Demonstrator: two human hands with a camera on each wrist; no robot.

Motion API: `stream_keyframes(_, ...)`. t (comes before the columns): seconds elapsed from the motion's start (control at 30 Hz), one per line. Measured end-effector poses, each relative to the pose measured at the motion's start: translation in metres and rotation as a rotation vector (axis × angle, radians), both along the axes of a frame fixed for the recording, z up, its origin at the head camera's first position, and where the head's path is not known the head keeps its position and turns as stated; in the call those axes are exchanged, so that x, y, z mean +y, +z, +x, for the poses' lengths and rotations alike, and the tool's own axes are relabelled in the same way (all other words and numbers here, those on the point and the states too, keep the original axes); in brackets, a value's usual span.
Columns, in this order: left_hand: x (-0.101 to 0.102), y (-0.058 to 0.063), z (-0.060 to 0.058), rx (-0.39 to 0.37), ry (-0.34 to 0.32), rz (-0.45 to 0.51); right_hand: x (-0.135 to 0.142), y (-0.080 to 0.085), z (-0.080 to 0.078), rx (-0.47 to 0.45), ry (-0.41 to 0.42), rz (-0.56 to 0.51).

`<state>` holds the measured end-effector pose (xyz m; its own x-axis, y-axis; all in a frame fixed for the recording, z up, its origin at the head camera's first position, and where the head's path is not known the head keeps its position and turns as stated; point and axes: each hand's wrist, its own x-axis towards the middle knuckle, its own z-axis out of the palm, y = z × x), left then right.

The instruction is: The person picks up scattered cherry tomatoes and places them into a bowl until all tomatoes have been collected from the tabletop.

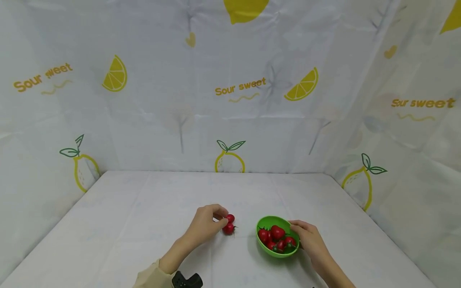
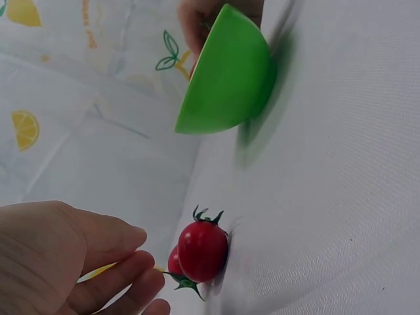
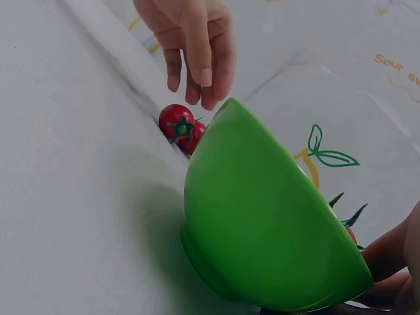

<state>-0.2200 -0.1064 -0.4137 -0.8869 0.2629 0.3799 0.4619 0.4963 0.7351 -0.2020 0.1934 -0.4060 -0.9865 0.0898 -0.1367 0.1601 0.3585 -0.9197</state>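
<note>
Two red cherry tomatoes [image 1: 228, 229] with green stems lie close together on the white tabletop, left of the green bowl. My left hand [image 1: 204, 225] reaches over beside them; its fingers are loosely bent and hold nothing. In the left wrist view, its fingertips [image 2: 146, 283] stand just short of the nearer tomato [image 2: 203, 251]. My right hand [image 1: 312, 242] grips the green bowl [image 1: 271, 221] by its right rim. Several more tomatoes [image 1: 277, 232] lie inside. In the right wrist view, the bowl's outer wall [image 3: 262, 210] hides part of the tomatoes on the table.
A white cloth covers the table [image 1: 144, 212]. Hanging cloth [image 1: 155, 96] printed with lemons and words rises behind it and along both sides. A black device [image 1: 187, 280] is on the left wrist, below a beige sleeve [image 1: 153, 276].
</note>
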Motion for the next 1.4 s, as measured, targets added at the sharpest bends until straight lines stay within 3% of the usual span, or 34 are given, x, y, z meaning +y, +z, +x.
stream_keyframes(0.47,0.004,-0.003,-0.002,0.001,-0.046,0.011,0.001,-0.002,-0.002,-0.006,0.011,0.012)
stream_keyframes(1.13,0.011,-0.011,0.002,-0.082,-0.110,-0.025,0.002,-0.005,-0.003,-0.006,0.005,0.016)
stream_keyframes(1.4,0.014,-0.015,0.002,-0.043,-0.126,-0.064,0.002,-0.005,-0.004,-0.008,0.007,0.015)
